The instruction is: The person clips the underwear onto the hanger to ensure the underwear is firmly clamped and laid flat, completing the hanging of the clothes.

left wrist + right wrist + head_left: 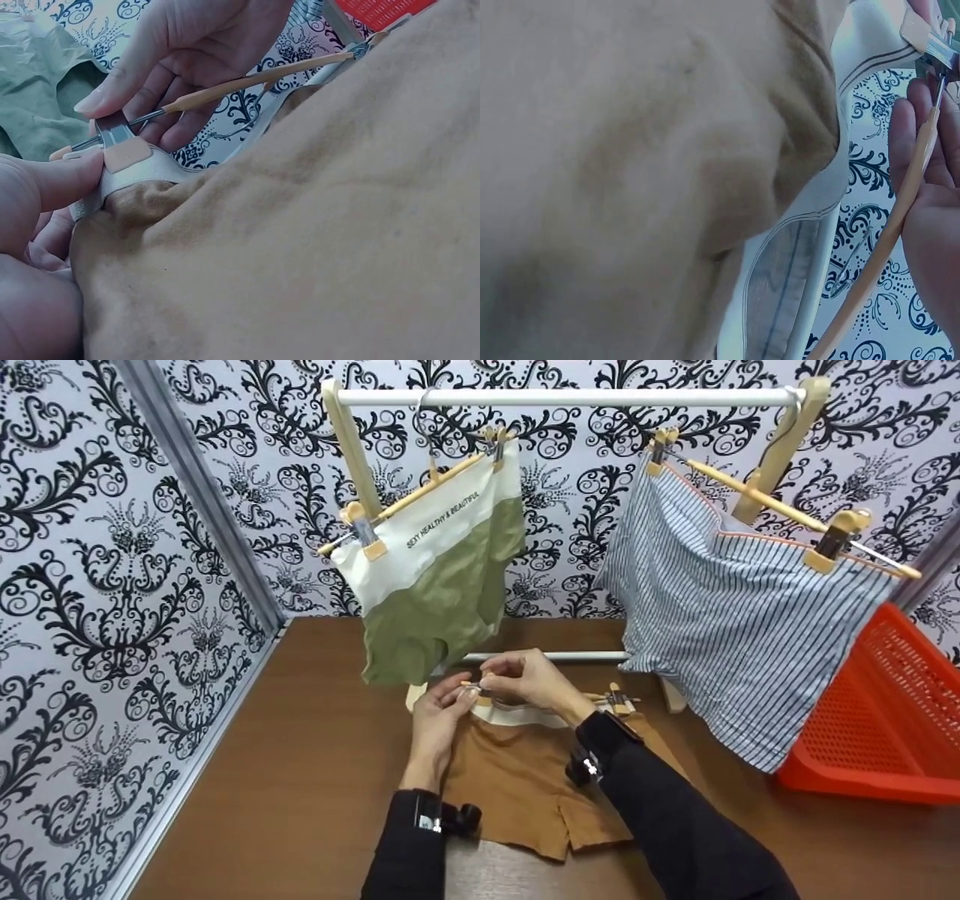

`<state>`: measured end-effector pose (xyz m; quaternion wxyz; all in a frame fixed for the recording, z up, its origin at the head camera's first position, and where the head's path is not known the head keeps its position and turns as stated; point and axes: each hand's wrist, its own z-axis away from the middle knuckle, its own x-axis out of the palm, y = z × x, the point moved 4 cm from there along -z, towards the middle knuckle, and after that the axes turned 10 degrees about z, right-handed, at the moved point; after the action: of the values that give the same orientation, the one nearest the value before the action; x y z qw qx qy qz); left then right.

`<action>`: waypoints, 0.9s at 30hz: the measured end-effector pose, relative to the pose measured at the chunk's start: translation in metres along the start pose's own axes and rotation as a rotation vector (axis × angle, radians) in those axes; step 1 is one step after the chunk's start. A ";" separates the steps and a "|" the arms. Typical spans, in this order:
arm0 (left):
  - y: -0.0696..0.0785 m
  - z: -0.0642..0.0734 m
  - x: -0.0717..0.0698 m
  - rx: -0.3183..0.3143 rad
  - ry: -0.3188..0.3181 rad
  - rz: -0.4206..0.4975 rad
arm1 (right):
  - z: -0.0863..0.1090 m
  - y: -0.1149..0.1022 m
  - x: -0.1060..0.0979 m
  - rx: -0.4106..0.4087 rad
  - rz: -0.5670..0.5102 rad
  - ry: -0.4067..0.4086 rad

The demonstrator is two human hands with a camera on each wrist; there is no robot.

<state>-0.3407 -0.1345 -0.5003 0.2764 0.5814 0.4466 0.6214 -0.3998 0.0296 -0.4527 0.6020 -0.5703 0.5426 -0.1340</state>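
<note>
Brown shorts (pixel 517 780) with a white waistband (pixel 150 166) spread below both hands at the middle of the table. My left hand (pixel 437 727) pinches the waistband's left corner between thumb and fingers. A wooden hanger (pixel 259 79) runs along the waistband, its metal-and-wood clip (pixel 118 142) over that corner. My right hand (pixel 534 681) pinches the top of this clip, thumb in front and fingers behind. Another clip (pixel 618 701) sits at the waistband's right end, partly beyond the right forearm.
Behind stands a rack with a white rail (pixel 570 397). Green-and-white shorts (pixel 450 577) hang from it at left, a striped blue-white garment (pixel 727 600) at right. A red basket (pixel 870 780) stands at the right on the brown table (pixel 300 780); patterned walls (pixel 112 585) close the back and left.
</note>
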 end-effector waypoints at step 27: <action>-0.004 0.000 -0.004 0.037 0.010 -0.140 | 0.030 -0.021 -0.009 0.012 0.358 0.058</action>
<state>-0.3407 -0.1361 -0.5057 0.3060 0.5505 0.4990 0.5952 -0.3696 0.0464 -0.4372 0.6037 -0.4570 0.6517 -0.0443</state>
